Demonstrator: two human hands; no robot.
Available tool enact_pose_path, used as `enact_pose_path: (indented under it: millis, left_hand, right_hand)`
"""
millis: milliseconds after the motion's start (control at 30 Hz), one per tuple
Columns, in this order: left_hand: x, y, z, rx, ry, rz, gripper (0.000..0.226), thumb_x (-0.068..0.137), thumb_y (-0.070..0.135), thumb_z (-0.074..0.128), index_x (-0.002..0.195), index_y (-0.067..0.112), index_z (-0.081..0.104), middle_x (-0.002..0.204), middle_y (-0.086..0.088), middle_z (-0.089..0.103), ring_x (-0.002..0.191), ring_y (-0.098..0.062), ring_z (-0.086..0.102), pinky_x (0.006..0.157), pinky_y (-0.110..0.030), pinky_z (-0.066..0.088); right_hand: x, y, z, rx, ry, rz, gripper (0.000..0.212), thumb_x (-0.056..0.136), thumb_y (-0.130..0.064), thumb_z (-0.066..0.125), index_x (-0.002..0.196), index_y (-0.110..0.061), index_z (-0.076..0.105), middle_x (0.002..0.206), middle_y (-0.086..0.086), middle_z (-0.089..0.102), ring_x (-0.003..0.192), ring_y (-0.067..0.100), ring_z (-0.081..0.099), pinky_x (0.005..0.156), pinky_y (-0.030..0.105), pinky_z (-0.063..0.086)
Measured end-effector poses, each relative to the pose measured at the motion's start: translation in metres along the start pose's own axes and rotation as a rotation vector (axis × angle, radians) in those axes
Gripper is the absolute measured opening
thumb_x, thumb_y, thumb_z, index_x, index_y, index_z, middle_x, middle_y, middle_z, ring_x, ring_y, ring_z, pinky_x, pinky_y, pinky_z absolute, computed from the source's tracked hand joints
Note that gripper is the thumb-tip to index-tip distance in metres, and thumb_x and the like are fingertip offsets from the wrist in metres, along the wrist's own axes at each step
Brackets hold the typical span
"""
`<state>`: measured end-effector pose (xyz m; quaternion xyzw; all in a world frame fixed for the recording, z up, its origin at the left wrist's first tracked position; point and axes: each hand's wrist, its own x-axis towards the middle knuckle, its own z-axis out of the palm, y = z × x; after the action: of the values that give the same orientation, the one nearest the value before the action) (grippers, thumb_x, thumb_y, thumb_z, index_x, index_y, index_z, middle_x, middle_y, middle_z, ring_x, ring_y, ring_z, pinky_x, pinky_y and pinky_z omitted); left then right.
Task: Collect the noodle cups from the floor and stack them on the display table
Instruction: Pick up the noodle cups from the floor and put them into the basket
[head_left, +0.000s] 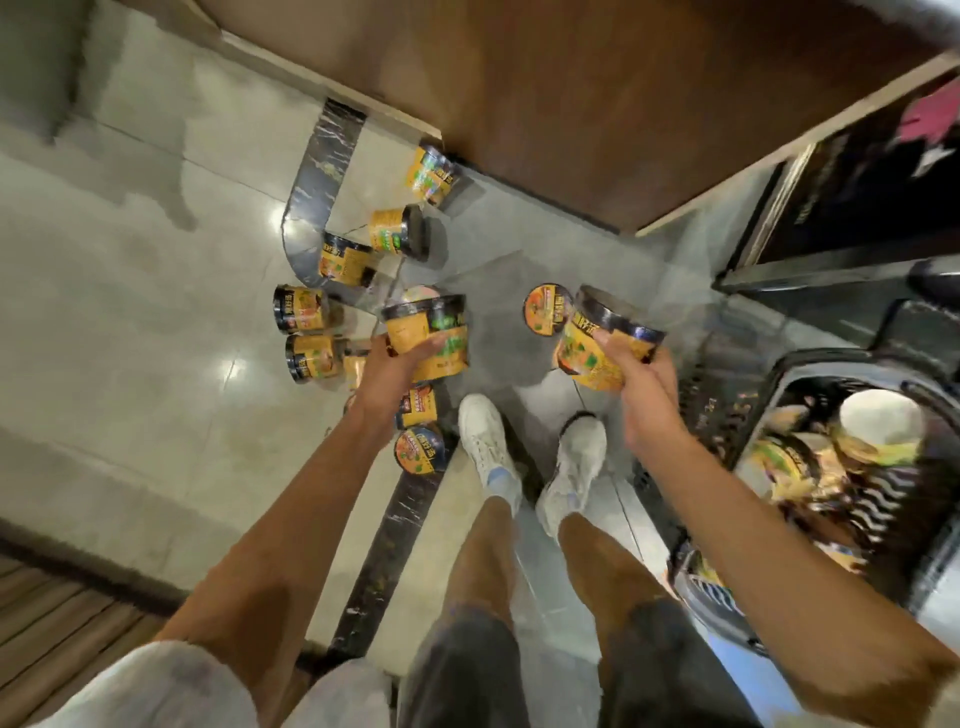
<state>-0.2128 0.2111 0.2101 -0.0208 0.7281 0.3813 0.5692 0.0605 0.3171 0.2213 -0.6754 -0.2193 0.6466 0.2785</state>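
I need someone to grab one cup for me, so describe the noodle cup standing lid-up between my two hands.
Start at the white shoes and look just ahead of them on the grey floor. The cup stands alone there, round orange lid facing up. The cups nearby mostly lie tipped on their sides.

The left hand (387, 371) grips a yellow noodle cup with a black rim (427, 332), fingers curled round its side, held upright above the floor. The right hand (641, 384) holds a second yellow, black-rimmed noodle cup (602, 340), tilted with its lid away from the camera. On the pale glossy tiled floor (130, 322) more yellow cups lie scattered, most on their sides; one round-lidded cup (546, 310) stands upright between the two held cups. Two white sneakers (485, 441) stand below the hands. A brown wooden table (597, 104) fills the top, and a black plastic basket (810, 374) holding packaged goods sits at right.
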Motion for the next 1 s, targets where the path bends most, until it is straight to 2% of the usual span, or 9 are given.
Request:
enact_pose_path:
  millis: [67,167,267,433,600,700,800,867,1000]
  left_hand:
    - [-0.029,-0.011,0.021,0.035,-0.037,-0.036,0.088,0.058,0.054,0.092,0.134,0.025,0.059,0.12,0.004,0.077,0.112,-0.022,0.074,0.094,-0.048,0.06]
    - [-0.07,-0.031,0.058,0.044,-0.128,-0.052,0.067,0.062,0.047,0.091,0.119,0.028,0.061,0.106,0.012,0.08,0.096,-0.008,0.077,0.068,-0.027,0.062]
    - [-0.103,-0.057,0.096,0.074,-0.228,-0.079,0.059,0.082,0.027,0.088,0.133,0.015,0.06,0.119,-0.002,0.078,0.109,-0.019,0.076,0.083,-0.033,0.063]
    - [-0.154,-0.103,0.175,0.264,-0.347,-0.13,0.061,0.087,0.025,0.084,0.139,0.012,0.056,0.125,-0.009,0.075,0.115,-0.027,0.073,0.1,-0.046,0.059]
    - [-0.191,-0.141,0.25,0.518,-0.425,-0.074,0.043,0.088,0.034,0.084,0.123,0.024,0.06,0.111,0.008,0.073,0.087,0.008,0.072,0.067,-0.008,0.054]
    - [-0.198,-0.154,0.291,0.579,-0.453,-0.05,0.047,0.088,0.031,0.084,0.126,0.018,0.06,0.114,0.003,0.075,0.104,-0.009,0.073,0.071,-0.014,0.057]
    - [-0.187,-0.157,0.338,0.639,-0.49,0.037,0.037,0.089,0.031,0.084,0.117,0.023,0.061,0.104,0.011,0.076,0.102,-0.008,0.073,0.086,-0.025,0.059]
    - [-0.18,-0.154,0.371,0.663,-0.496,0.074,0.04,0.087,0.032,0.086,0.118,0.021,0.062,0.109,0.004,0.075,0.102,-0.009,0.074,0.09,-0.029,0.059]
    - [-0.162,-0.147,0.427,0.705,-0.431,0.165,0.049,0.085,0.038,0.087,0.121,0.019,0.059,0.116,0.001,0.07,0.11,-0.017,0.069,0.097,-0.03,0.054]
  right_hand:
    - [-0.029,-0.005,-0.029,0.066,0.02,0.01,0.074,0.058,-0.045,0.099,0.121,-0.025,0.066,0.121,0.001,0.077,0.116,0.022,0.072,0.103,0.046,0.056]
    - [-0.069,-0.015,-0.074,0.148,0.119,0.051,0.097,0.045,-0.06,0.101,0.127,-0.026,0.065,0.121,-0.003,0.077,0.114,0.021,0.073,0.099,0.048,0.056]
    - [-0.101,-0.021,-0.125,0.253,0.171,0.05,0.093,0.051,-0.057,0.1,0.13,-0.024,0.065,0.121,0.0,0.078,0.112,0.022,0.074,0.082,0.037,0.061]
    - [-0.134,-0.015,-0.226,0.374,0.226,0.051,0.058,0.093,-0.028,0.079,0.146,-0.021,0.055,0.134,0.0,0.072,0.123,0.019,0.069,0.096,0.038,0.059]
    - [-0.14,0.008,-0.31,0.463,0.458,0.167,0.068,0.088,-0.031,0.083,0.147,-0.017,0.052,0.128,0.001,0.075,0.118,0.021,0.072,0.082,0.034,0.06]
    - [-0.135,0.029,-0.341,0.518,0.519,0.25,0.063,0.088,-0.033,0.084,0.142,-0.016,0.059,0.129,0.005,0.074,0.118,0.026,0.072,0.091,0.043,0.06]
    - [-0.13,0.048,-0.358,0.645,0.581,0.355,0.081,0.084,-0.036,0.088,0.151,-0.01,0.05,0.136,0.012,0.068,0.12,0.032,0.07,0.102,0.056,0.056]
    - [-0.125,0.056,-0.364,0.757,0.612,0.407,0.091,0.085,-0.037,0.087,0.159,-0.012,0.04,0.143,0.012,0.063,0.123,0.032,0.067,0.103,0.055,0.056]
    - [-0.123,0.063,-0.364,0.847,0.558,0.438,0.069,0.089,-0.045,0.081,0.147,-0.018,0.053,0.131,0.006,0.067,0.114,0.023,0.067,0.103,0.048,0.054]
